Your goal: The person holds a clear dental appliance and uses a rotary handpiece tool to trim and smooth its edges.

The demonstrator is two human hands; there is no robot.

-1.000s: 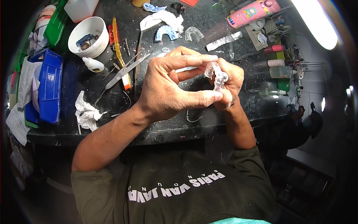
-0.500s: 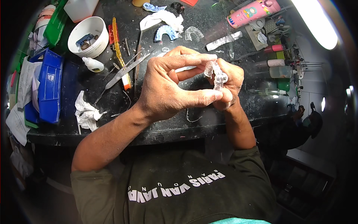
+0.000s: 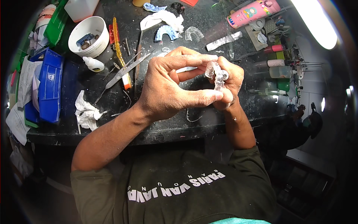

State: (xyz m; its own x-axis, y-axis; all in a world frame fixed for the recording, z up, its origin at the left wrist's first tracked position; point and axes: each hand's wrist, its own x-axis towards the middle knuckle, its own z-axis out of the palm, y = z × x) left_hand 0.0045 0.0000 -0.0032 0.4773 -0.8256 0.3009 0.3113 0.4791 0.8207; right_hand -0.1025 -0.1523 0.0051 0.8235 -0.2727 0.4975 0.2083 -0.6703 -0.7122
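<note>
A clear plastic dental retainer (image 3: 219, 79), arch-shaped, is held up on edge above the bench. My left hand (image 3: 169, 80) grips it between the index fingertip at its upper end and the thumb at its lower end. Behind it, my right hand (image 3: 232, 76) is closed, its fingers curled close against the retainer. A small round shiny piece (image 3: 225, 75) shows between the retainer and the right fingers; what it belongs to is hidden. Pale dust covers both hands. Beyond them lie a second clear retainer (image 3: 194, 34) and a blue dental arch mould (image 3: 166, 33).
On the left stand a white tub (image 3: 97, 43), a small white bottle (image 3: 93, 64) and a blue bin (image 3: 49, 89). A metal knife (image 3: 125, 72) and a yellow-handled brush (image 3: 118, 46) lie nearby. Several bottles line the right, below a pink flask (image 3: 253, 14). Crumpled tissue (image 3: 87, 111) rests near the front edge.
The retainer has turned slightly between my fingers, and the round shiny piece behind it shows a little differently. Both hands stay almost in place.
</note>
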